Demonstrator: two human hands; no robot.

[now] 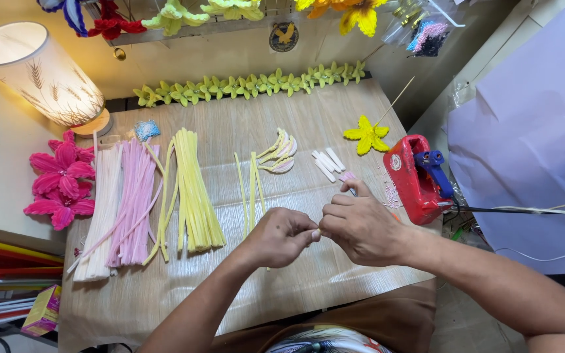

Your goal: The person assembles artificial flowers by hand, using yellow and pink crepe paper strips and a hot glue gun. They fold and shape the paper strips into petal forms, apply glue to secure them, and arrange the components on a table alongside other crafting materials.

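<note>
My left hand (280, 235) and my right hand (359, 225) meet over the wooden table (335, 274), fingertips pinched together on a thin pale pipe cleaner piece (316, 233), mostly hidden by the fingers. A few loose yellow pipe cleaners (251, 189) lie just beyond my left hand. Short white stick pieces (327, 162) and curled cream petals (280, 151) lie further back.
Bundles of white (102, 209), pink (133, 202) and yellow pipe cleaners (196, 193) lie at left. A red box with a blue glue gun (420, 176) stands at right, cord trailing. A lit lamp (40, 72), pink flowers (63, 180), a yellow flower on a stick (366, 134) and a green leaf row (250, 85) ring the table.
</note>
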